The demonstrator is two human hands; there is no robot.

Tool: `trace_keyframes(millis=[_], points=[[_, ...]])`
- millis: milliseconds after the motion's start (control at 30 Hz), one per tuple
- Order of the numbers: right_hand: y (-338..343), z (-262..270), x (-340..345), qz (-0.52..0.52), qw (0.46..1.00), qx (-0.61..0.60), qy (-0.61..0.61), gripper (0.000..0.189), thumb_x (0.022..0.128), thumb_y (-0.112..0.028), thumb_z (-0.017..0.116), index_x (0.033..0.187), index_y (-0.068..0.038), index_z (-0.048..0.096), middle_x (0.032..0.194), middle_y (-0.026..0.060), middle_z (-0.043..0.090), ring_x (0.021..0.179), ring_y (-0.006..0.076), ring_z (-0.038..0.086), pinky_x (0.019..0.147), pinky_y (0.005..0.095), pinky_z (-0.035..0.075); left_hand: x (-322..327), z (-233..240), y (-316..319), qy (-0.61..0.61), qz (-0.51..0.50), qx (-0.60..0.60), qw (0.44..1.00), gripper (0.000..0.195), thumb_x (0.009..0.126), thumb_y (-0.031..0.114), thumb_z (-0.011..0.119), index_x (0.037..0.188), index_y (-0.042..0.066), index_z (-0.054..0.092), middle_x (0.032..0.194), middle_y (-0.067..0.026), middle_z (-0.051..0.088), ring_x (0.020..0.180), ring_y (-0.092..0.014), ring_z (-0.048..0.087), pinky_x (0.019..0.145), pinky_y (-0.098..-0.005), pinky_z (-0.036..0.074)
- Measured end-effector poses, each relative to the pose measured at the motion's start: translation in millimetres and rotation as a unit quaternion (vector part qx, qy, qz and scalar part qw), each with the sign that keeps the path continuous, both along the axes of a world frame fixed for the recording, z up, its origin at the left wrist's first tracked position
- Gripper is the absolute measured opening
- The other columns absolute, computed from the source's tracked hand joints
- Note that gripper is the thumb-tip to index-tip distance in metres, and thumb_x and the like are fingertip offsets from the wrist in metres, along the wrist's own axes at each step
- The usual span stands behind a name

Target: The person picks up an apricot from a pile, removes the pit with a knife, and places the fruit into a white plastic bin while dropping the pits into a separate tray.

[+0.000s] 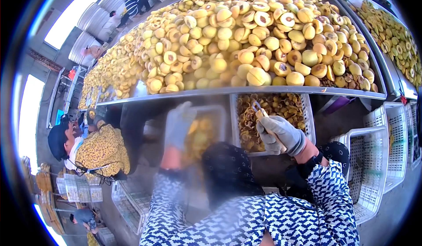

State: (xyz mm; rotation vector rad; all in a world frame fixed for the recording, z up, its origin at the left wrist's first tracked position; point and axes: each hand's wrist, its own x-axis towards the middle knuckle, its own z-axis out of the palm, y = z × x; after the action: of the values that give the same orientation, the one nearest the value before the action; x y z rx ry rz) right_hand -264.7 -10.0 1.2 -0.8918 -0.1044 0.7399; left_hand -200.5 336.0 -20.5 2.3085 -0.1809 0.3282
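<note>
My right hand (280, 134), in a pale grey glove, grips the wooden handle of a pitting tool (261, 111). The tool's metal loop points up and away from me. Beneath it sits a white plastic crate (233, 120) filled with brownish-yellow fruit scraps (249, 129). My left hand (179, 124), gloved too, is raised beside a second crate (221, 114) with yellow fruit pieces. A haze blurs that hand, so whether it holds something is unclear. Ahead, halved yellow stone fruit (224, 35) lies heaped on a metal table (244, 91), some halves with brown pit centres showing.
Nested white crates (369, 170) stand on the floor at right, more crates (128, 203) at lower left. A co-worker (99, 150) in a yellow patterned garment sits at left. Another fruit-covered table (392, 38) is at far right. Stacked white tubs (95, 18) line the back.
</note>
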Motion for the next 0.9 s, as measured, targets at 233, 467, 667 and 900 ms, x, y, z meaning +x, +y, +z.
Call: trace_keyframes(millis=[233, 467, 667, 900], points=[[-1.3, 8.2, 13.5, -0.043, 0.996, -0.082, 0.005, 0.032, 0.09, -0.038, 0.051, 0.085, -0.007, 0.049, 0.058, 0.0015, 0.049, 0.039, 0.0132, 0.046, 0.035, 0.0249, 0.037, 133.1, -3.5, -10.5, 0.024, 0.071, -0.119, 0.99, 0.041, 0.08, 0.011, 0.062, 0.119, 0.0, 0.052, 0.111, -0.0122, 0.06, 0.102, -0.017, 0.057, 0.087, -0.0287, 0.045], [-4.5, 4.5, 27.2, -0.078, 0.989, -0.123, 0.004, 0.027, 0.088, -0.032, 0.053, 0.083, -0.006, 0.048, 0.057, 0.0031, 0.048, 0.038, 0.0129, 0.045, 0.034, 0.0231, 0.035, 225.0, -31.3, -65.6, 0.056, 0.194, 0.037, 0.979, 0.036, 0.076, 0.027, 0.065, 0.101, 0.003, 0.057, 0.103, -0.0226, 0.059, 0.097, -0.037, 0.056, 0.081, -0.0385, 0.045], [10.3, 19.4, 32.1, -0.096, 0.985, -0.144, -0.017, 0.024, 0.089, -0.027, 0.052, 0.084, -0.004, 0.047, 0.055, 0.0028, 0.051, 0.036, 0.0105, 0.045, 0.034, 0.0217, 0.035, 192.1, -8.6, -50.6, -0.092, 0.07, -0.122, 0.986, 0.041, 0.072, 0.01, 0.069, 0.111, 0.005, 0.055, 0.092, -0.002, 0.058, 0.075, -0.01, 0.052, 0.065, -0.0227, 0.045], [14.1, 8.9, 47.4, -0.348, 0.868, -0.275, -0.224, 0.025, 0.082, -0.014, 0.06, 0.101, -0.001, 0.052, 0.067, -0.0015, 0.052, 0.041, 0.0037, 0.045, 0.036, 0.0177, 0.035, 43.9, 76.3, -168.9, 0.261, -0.17, -0.378, 0.872, 0.043, 0.081, 0.009, 0.061, 0.123, 0.007, 0.051, 0.102, 0.0003, 0.057, 0.084, -0.007, 0.055, 0.067, -0.018, 0.045]])
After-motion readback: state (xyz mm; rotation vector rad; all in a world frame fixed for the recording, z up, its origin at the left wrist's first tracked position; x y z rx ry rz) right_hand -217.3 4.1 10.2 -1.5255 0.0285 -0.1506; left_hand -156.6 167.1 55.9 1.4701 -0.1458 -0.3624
